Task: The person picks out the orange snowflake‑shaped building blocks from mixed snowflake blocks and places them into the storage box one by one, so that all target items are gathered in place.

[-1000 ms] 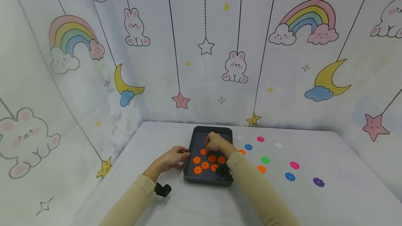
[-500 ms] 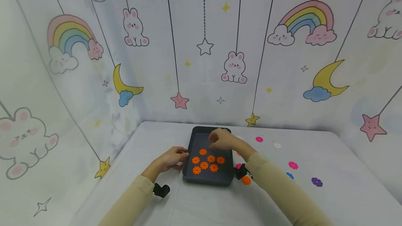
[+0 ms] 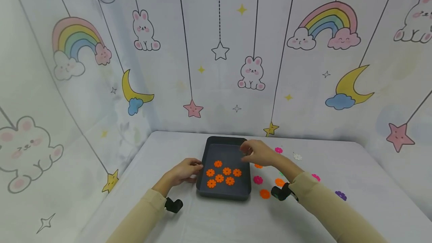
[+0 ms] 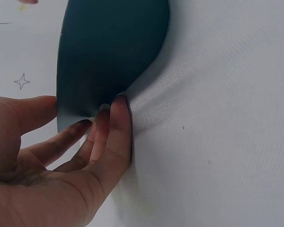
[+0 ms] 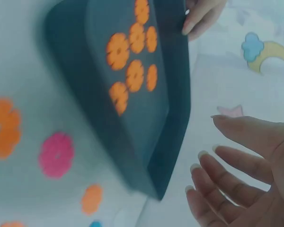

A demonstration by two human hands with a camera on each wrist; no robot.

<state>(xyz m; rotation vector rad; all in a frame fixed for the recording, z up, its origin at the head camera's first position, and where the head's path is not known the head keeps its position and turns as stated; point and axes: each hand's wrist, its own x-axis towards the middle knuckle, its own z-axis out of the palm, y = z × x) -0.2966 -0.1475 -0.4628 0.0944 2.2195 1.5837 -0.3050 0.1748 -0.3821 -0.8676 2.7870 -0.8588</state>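
Observation:
A dark grey baking tray (image 3: pixel 224 153) lies on the table, with several orange flower-shaped slotted discs (image 3: pixel 219 178) spread flat in its nearer half. My left hand (image 3: pixel 185 170) holds the tray by its left side. In the left wrist view, its fingers (image 4: pixel 119 127) press on the outer wall while the thumb meets the rim. Over the tray's right rim hovers my right hand (image 3: pixel 259 153), its fingers loosely spread. The right wrist view shows that hand (image 5: pixel 246 175) with nothing between thumb and fingers.
Right of the tray, more loose discs lie on the white cloth: an orange disc (image 3: pixel 264 194), a pink disc (image 3: pixel 258 180), a white disc (image 3: pixel 297 156) and a purple disc (image 3: pixel 341 195). My right forearm covers part of that area. A printed curtain (image 3: pixel 219 85) hangs behind the table.
My right hand has risen from the orange discs in the tray and moved right to the tray's right rim, its fingers spreading. The left hand keeps its place.

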